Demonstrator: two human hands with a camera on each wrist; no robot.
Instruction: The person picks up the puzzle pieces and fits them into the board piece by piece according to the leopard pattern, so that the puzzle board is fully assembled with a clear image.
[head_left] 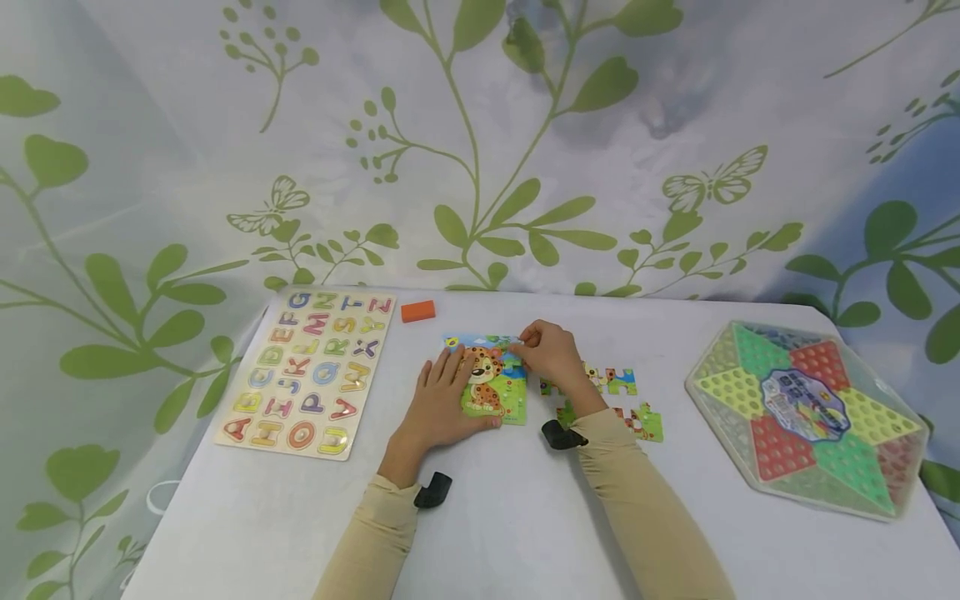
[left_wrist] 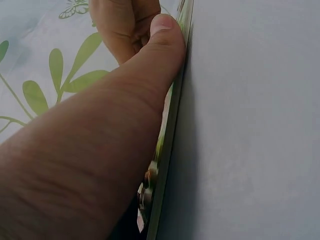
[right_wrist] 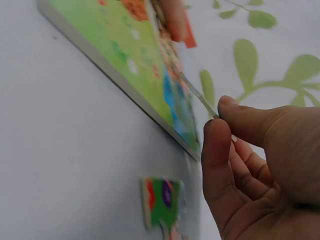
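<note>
A square picture puzzle (head_left: 486,398) with a spotted leopard cub on a green and blue ground lies mid-table. My left hand (head_left: 441,404) rests on its left side with fingers spread, hiding part of the picture. In the left wrist view, the left thumb (left_wrist: 167,47) lies along the board's edge. At the upper right corner of the puzzle, my right hand (head_left: 553,358) pinches a thin puzzle piece (right_wrist: 200,97) between thumb and forefinger. The right wrist view shows this piece edge-on and tilted above the board. Several loose puzzle pieces (head_left: 622,382) lie beside the right hand, some partly covered by the wrist.
A wooden alphabet board (head_left: 281,451) with coloured letters lies at the left. An orange block (head_left: 417,311) sits behind the puzzle. On the right is a hexagonal star-patterned game board (head_left: 806,408). A leaf-printed cloth (head_left: 510,150) hangs behind the white table (head_left: 495,533).
</note>
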